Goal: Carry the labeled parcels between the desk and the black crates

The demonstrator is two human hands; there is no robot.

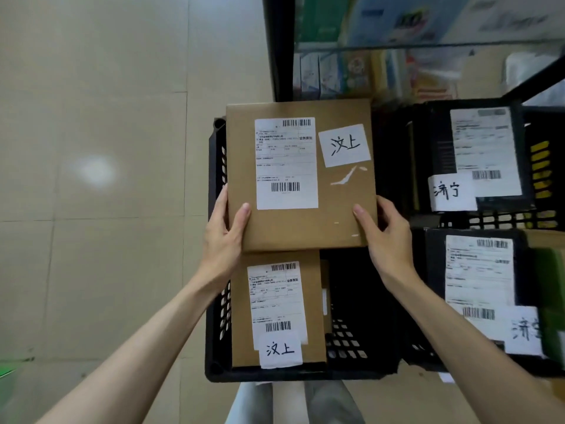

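A pale beige tiled floor (91, 179) fills the left half of the view, with a soft patch of reflected light on it. Against the right side stands a dark metal shelving rack (276, 47), its upper shelves packed with blurred coloured boxes.

Directly below the person sits a black perforated plastic crate (215, 209) on the floor, and just to its right a second black slotted plastic crate (489, 220).

Held flat over the far end of the first crate is a brown cardboard parcel (301, 231) with a white printed shipping label and a white slip of handwritten black characters. The left hand (224, 231) grips its near left edge, thumb curled on top and fingers wrapped underneath. The right hand (386, 237) grips the near right edge in the same way, thumb pressed on the top face.

Below that parcel, lying flat in the near left part of the same crate, is a narrower brown cardboard parcel (238, 332), also with a printed label and a handwritten slip.

In the second crate lie two black-wrapped parcels: the far black parcel (440, 148) and the near black parcel (435, 270), each with a white shipping label and a handwritten slip at its near edge.

At the bottom edge, the person's grey trouser legs (330, 405) show between the forearms.
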